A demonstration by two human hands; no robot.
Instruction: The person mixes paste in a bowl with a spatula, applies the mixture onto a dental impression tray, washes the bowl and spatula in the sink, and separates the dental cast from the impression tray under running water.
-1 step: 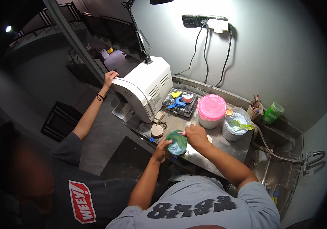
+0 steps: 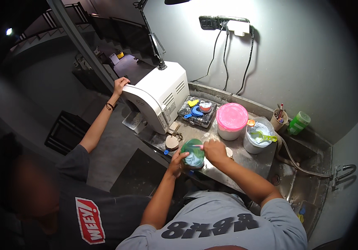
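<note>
My left hand [image 2: 176, 164] is wrapped round the side of a green mixing bowl [image 2: 186, 146], tilted above the front edge of the metal counter. Pale bluish-white paste [image 2: 194, 159] lies inside it. In my right hand [image 2: 215, 151] is a mixing spatula [image 2: 197, 146] with a pink handle; its blade reaches into the bowl. Beyond my left hand sits a round, cream plaster piece [image 2: 172, 142] beside a small metal fixture. Another pale piece [image 2: 229, 152] shows partly behind my right hand.
A white machine [image 2: 158, 89] stands at left, a co-worker's hand [image 2: 121, 85] on it. Behind the bowl are impression trays [image 2: 196, 111] on a dark scale-like box, a pink-lidded tub [image 2: 232, 117], and a powder tub [image 2: 257, 143] with a green scoop. A sink [image 2: 300, 183] lies right.
My right hand has shifted slightly with the spatula, whose blade now lies more plainly across the bowl. The bowl's opening has turned a little. The co-worker's hand stays in place.
</note>
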